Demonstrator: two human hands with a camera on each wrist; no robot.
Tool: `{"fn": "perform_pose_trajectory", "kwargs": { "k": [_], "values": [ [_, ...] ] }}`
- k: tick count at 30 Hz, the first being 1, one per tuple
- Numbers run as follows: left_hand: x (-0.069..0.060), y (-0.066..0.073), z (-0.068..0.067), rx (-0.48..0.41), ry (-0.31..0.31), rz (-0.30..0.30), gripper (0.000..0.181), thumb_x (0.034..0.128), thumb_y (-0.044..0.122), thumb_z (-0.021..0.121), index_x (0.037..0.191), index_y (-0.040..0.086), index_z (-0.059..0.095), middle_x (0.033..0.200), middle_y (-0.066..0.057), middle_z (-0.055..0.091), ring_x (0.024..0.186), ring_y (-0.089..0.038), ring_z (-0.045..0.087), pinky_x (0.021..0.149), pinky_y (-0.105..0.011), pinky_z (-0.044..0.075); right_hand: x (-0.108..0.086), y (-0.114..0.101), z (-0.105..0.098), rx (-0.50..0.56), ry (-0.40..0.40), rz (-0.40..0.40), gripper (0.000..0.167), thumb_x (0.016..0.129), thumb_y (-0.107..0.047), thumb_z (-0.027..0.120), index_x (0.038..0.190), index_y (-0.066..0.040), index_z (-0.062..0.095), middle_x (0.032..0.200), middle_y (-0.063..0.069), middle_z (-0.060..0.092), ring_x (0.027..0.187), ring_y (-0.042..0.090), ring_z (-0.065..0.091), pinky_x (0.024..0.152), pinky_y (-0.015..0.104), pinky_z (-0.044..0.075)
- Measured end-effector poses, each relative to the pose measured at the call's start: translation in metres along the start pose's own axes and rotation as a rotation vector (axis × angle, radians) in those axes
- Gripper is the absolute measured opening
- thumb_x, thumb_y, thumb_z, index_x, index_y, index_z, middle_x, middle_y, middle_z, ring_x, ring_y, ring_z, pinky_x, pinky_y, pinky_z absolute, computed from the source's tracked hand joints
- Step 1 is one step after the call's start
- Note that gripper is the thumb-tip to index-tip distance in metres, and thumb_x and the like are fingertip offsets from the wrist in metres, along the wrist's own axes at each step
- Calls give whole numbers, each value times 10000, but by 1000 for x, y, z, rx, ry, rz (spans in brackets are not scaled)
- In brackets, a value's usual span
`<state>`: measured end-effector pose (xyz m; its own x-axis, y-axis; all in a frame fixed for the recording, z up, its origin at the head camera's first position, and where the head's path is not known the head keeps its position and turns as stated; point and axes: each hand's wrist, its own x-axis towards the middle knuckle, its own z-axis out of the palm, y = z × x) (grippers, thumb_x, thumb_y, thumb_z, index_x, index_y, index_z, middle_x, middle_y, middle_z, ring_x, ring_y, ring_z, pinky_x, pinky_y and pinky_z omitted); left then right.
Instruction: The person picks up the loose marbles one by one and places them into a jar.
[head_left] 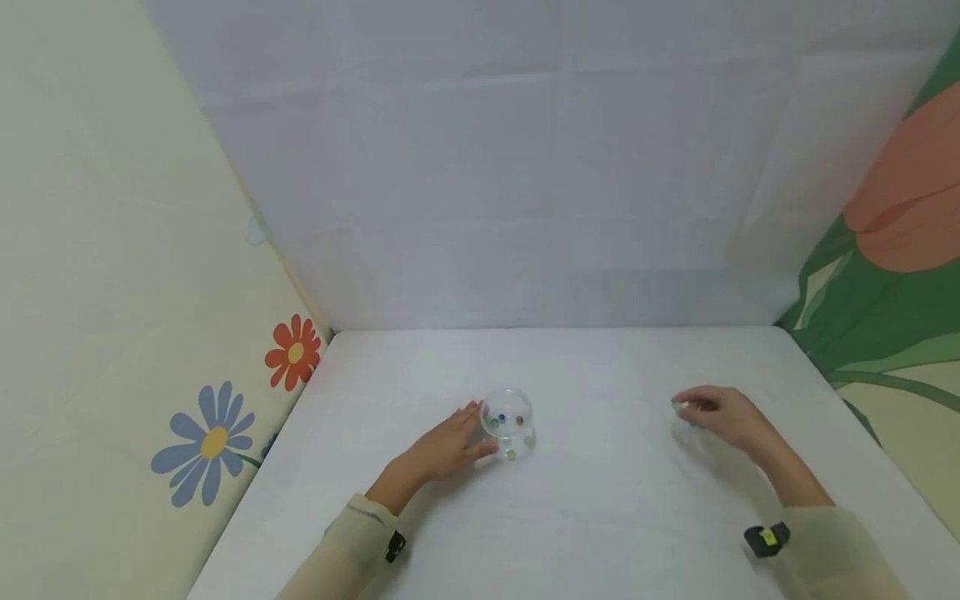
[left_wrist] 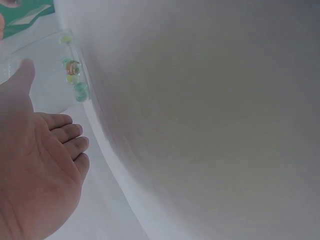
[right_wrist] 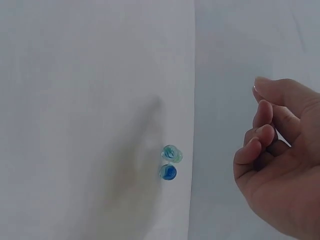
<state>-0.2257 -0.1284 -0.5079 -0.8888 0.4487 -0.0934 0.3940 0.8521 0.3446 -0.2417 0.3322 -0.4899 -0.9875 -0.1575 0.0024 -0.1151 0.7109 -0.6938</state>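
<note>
A clear cup [head_left: 507, 392] stands on the table with several coloured glass marbles [head_left: 520, 421] seen through it. Whether the marble [head_left: 511, 455] at its near edge lies inside or outside, I cannot tell. My left hand [head_left: 448, 446] is at the cup's left side, thumb toward the front, fingers loosely bent; in the left wrist view the thumb overlaps the cup wall. Off to the right, my right hand [head_left: 723, 414] pinches a pale marble [head_left: 678, 406] between thumb and index finger, just above the table. A blue marble [right_wrist: 168, 172] and a teal marble [right_wrist: 170, 152] lie below this hand.
White cloth covers the table [head_left: 600, 517], and a white sheet [head_left: 525, 183] rises behind its far edge. Flower-patterned fabric [head_left: 97, 275] hangs at the left, with green and orange leaf-patterned fabric [head_left: 900, 317] at the right. A wide stretch of tabletop separates the hands.
</note>
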Motion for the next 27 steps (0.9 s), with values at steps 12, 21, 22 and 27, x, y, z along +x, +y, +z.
{"fn": "perform_pose_trajectory", "kwargs": {
  "k": [12,21,22,27],
  "values": [
    [1,1,0,-2,0,6,870,1019,605,460,1581,-28,256,1647,-214,242,1543,-332,201,1262,-470,202,-5,-17,9,12,6,-25,317,963,-216,701,1217,-28,701,1095,127,681,993,263,611,816,385,557],
    [4,-1,3,-1,7,0,875,1014,614,458,1582,-21,260,1646,-213,248,1541,-333,210,1258,-472,217,-1,-24,19,28,9,-12,302,952,-198,709,1216,-52,711,1047,98,665,948,241,577,768,319,522],
    [4,0,4,1,7,-1,875,1015,616,456,1582,-20,260,1646,-212,247,1541,-333,211,1258,-472,218,0,-25,21,25,11,-10,301,952,-196,709,1216,-51,712,1039,98,661,942,239,571,758,315,517],
    [5,2,3,-9,2,-4,864,1020,596,466,1581,-26,255,1648,-215,239,1542,-340,203,1260,-479,206,3,-30,26,35,22,8,296,948,-192,711,1214,-63,717,1025,93,651,930,243,556,746,305,503]
  ]
}}
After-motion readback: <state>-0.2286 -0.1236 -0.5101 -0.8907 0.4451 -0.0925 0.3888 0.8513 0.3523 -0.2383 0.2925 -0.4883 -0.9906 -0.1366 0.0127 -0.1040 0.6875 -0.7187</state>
